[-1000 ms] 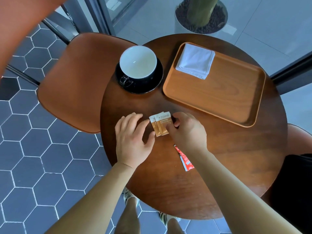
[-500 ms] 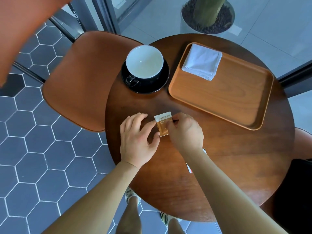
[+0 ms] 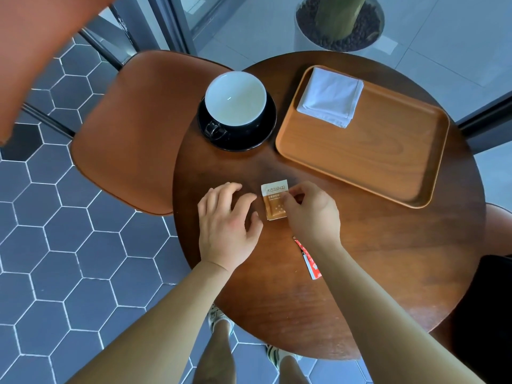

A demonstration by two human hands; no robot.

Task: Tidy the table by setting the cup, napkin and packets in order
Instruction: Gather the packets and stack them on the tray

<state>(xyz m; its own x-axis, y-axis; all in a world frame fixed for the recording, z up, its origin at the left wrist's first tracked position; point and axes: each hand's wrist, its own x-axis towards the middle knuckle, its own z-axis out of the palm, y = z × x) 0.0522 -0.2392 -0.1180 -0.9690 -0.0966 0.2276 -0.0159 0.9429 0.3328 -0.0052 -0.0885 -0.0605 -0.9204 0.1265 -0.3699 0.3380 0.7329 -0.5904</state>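
Brown-and-white sugar packets (image 3: 273, 201) lie stacked on the round wooden table (image 3: 388, 259). My right hand (image 3: 311, 212) pinches their right edge with thumb and fingertips. My left hand (image 3: 225, 224) rests flat on the table just left of them, its fingers relaxed and apart from the stack. A red-and-white stick packet (image 3: 310, 259) lies partly under my right wrist. The white cup (image 3: 235, 98) stands on a black saucer (image 3: 257, 134) at the back. A folded white napkin (image 3: 331, 97) lies in the far left corner of the wooden tray (image 3: 388, 162).
A brown chair seat (image 3: 130, 134) stands against the table's left side. Another chair's edge (image 3: 498, 228) shows on the right. A planter (image 3: 340, 20) stands on the floor beyond the table. My legs and shoes are below the table's near edge.
The two fanned packets have been pushed together into one squared stack. My left hand has drawn back a little from them; my right hand stays on their right edge.
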